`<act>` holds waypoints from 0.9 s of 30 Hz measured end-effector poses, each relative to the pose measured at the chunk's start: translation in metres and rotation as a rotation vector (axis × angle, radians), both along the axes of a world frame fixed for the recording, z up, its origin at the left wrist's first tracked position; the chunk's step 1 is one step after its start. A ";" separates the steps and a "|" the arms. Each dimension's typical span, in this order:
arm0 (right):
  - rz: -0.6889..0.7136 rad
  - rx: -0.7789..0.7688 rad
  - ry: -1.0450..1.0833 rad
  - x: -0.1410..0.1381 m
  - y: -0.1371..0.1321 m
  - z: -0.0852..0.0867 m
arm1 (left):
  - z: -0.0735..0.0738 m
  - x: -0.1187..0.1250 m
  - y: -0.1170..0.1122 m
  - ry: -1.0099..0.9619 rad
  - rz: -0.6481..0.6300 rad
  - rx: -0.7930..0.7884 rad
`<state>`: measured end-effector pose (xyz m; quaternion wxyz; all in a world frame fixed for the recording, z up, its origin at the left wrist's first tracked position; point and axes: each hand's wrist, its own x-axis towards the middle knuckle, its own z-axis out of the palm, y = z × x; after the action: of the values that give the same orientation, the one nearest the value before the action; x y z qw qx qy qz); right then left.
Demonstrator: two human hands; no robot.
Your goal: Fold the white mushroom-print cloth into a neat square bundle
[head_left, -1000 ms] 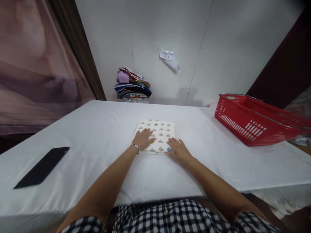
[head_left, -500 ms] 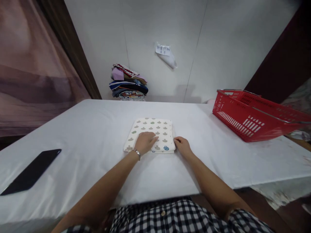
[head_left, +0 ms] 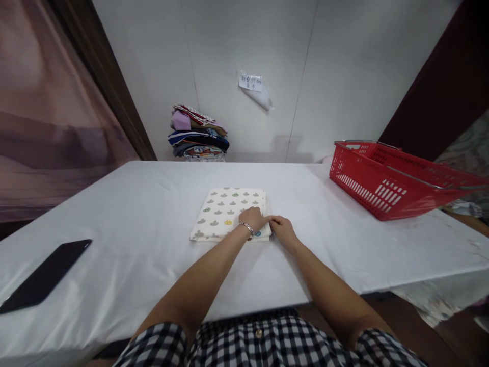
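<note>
A white cloth [head_left: 219,209] printed with grey, green, yellow and blue mushroom shapes lies on the table, folded into a flat, thick rectangle. My left hand [head_left: 253,219], with a silver bracelet at the wrist, rests over its right part. Its fingers are curled, and the thumb reaches to the cloth's right edge. Right beside it, my right hand [head_left: 283,230] pinches that same edge with thumb and forefinger. The two hands' fingertips meet there, so the bit of fabric between them is mostly hidden.
A red plastic basket [head_left: 385,183] with metal handles stands at the table's right. On the left lies a black flat device [head_left: 46,275]. Stacked folded fabrics [head_left: 198,133] are by the wall at the back. A paper sign [head_left: 250,82] hangs on the wall.
My left hand has slid right across the cloth, from its middle to its right edge, and its spread fingers have curled. The right hand stays at the edge.
</note>
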<state>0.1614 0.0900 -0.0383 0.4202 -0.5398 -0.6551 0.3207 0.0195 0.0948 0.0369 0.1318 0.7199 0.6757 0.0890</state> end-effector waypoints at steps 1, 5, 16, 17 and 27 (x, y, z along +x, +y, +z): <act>-0.011 -0.013 0.025 0.000 0.002 -0.001 | 0.001 0.000 0.001 0.009 0.001 -0.017; -0.045 -0.043 0.028 0.000 0.005 -0.005 | 0.002 -0.003 0.003 0.004 0.009 -0.049; -0.015 -0.086 -0.055 0.001 0.026 0.013 | -0.004 -0.019 0.008 -0.194 0.038 -0.092; -0.020 -0.104 -0.097 -0.001 0.029 0.016 | -0.004 -0.019 0.008 -0.204 0.041 -0.093; -0.073 -0.155 -0.019 -0.014 0.039 0.014 | -0.003 -0.019 0.009 -0.156 0.019 -0.078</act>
<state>0.1474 0.1291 -0.0246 0.3823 -0.5972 -0.6121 0.3501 0.0004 0.1039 0.0335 0.2113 0.6986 0.6731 0.1194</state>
